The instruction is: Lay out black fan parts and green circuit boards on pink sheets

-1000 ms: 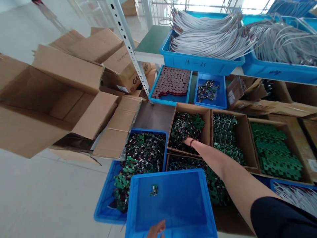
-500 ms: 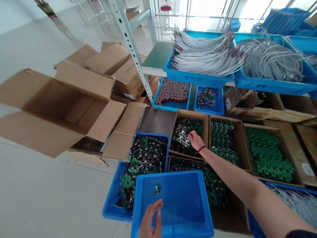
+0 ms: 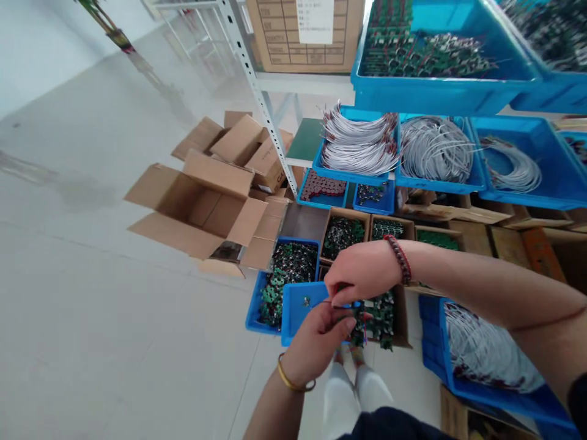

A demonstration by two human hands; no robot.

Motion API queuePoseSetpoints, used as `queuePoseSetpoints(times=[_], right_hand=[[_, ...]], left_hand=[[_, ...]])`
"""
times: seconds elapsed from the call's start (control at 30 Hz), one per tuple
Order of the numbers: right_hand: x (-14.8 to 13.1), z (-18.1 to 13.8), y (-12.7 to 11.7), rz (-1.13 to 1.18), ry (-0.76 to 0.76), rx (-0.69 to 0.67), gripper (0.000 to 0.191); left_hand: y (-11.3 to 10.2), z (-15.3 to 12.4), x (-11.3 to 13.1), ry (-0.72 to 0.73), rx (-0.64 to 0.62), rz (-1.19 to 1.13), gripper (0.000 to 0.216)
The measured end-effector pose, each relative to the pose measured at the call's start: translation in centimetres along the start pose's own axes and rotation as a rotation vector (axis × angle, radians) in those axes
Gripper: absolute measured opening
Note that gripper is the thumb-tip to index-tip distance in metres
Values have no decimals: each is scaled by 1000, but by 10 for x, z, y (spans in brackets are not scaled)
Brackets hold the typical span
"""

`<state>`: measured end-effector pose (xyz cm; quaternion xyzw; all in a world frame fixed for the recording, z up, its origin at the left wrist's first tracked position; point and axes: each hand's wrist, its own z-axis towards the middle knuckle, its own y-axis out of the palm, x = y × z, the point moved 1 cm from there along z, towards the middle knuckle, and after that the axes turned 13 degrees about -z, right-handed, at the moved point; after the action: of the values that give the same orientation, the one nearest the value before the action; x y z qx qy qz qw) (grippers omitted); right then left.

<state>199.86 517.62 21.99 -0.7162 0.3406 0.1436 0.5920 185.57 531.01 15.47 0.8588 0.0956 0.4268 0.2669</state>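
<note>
My two hands meet just above the front of a blue tray [image 3: 293, 324]. My left hand [image 3: 316, 339] is closed, thumb and fingers pinching a green circuit board [image 3: 358, 333] with red and blue wires; where it ends against the boards beneath is hard to tell. My right hand [image 3: 362, 275] is closed in a pinch over the left fingertips, on thin dark and red wires [image 3: 338, 292]. One small circuit board piece [image 3: 307, 300] lies in the blue tray. Below the hands is a carton [image 3: 402, 324] of green boards, partly covered by them.
Left of the tray, a blue bin [image 3: 251, 315] is heaped with boards. Cartons of boards stand behind. Blue bins of white cables [image 3: 360, 143] sit on the shelf, with another cable bin [image 3: 490, 348] at right. An open cardboard box [image 3: 202, 205] stands at left on the floor.
My right hand has left the carton of boards and come back to my left hand, which has moved up and right off the tray. Both now pinch together. The view has drawn back.
</note>
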Motion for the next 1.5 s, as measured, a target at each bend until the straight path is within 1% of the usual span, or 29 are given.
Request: queuePoseSetpoints(times=[0.07, 0.1, 0.13, 0.17, 0.23, 0.3, 0.37, 0.43, 0.5, 0.6, 0.9, 1.0, 1.1, 1.17, 1.23, 1.3, 1.33, 1.4, 1.43, 1.47, 1.5], right_hand=[[-25, -25, -15, 74, 117, 270, 17], [-36, -38, -19, 130, 171, 406, 23], [-47, -51, -18, 191, 210, 518, 28], [-59, -63, -15, 246, 229, 601, 32], [-81, -78, 0, 337, 223, 689, 38], [-102, -83, 18, 404, 224, 759, 39], [-119, -81, 33, 471, 241, 848, 35], [-131, -77, 39, 551, 238, 921, 30], [-139, -74, 40, 626, 210, 942, 27], [-144, -73, 37, 680, 193, 928, 27], [-151, -71, 38, 671, 195, 899, 27], [-153, -70, 36, 681, 199, 897, 27], [-154, -66, 37, 738, 204, 883, 31], [-149, -58, 46, 799, 195, 850, 34], [-135, -48, 67, 840, 209, 801, 31], [-111, -38, 103, 850, 307, 735, 22], [-96, -35, 124, 862, 396, 704, 17], [-68, -33, 173, 901, 678, 573, 17], [-56, -35, 196, 919, 830, 474, 18], [-45, -38, 216, 899, 972, 404, 18], [-36, -43, 233, 863, 1099, 379, 16]], left_hand=[[22, -28, 14, 70, 103, -21, 49], [31, -41, 20, 101, 144, -45, 50], [39, -54, 25, 135, 181, -72, 50], [46, -65, 30, 180, 220, -97, 50], [58, -85, 36, 279, 284, -126, 50], [69, -100, 41, 356, 307, -130, 48], [80, -111, 45, 412, 310, -130, 46], [89, -120, 48, 453, 299, -135, 44], [95, -127, 50, 480, 288, -141, 42], [97, -134, 52, 494, 283, -137, 42], [93, -144, 50, 479, 323, -125, 41], [93, -145, 51, 461, 335, -120, 46], [83, -144, 49, 429, 329, -94, 48], [67, -140, 45, 396, 331, -40, 49], [44, -130, 35, 335, 334, 66, 53], [17, -116, 17, 248, 351, 196, 63], [2, -110, 5, 204, 386, 252, 72], [-26, -101, -24, 81, 470, 353, 88], [-38, -100, -39, 11, 496, 396, 91], [-49, -101, -54, -53, 502, 436, 92], [-57, -104, -67, -110, 491, 470, 90]])
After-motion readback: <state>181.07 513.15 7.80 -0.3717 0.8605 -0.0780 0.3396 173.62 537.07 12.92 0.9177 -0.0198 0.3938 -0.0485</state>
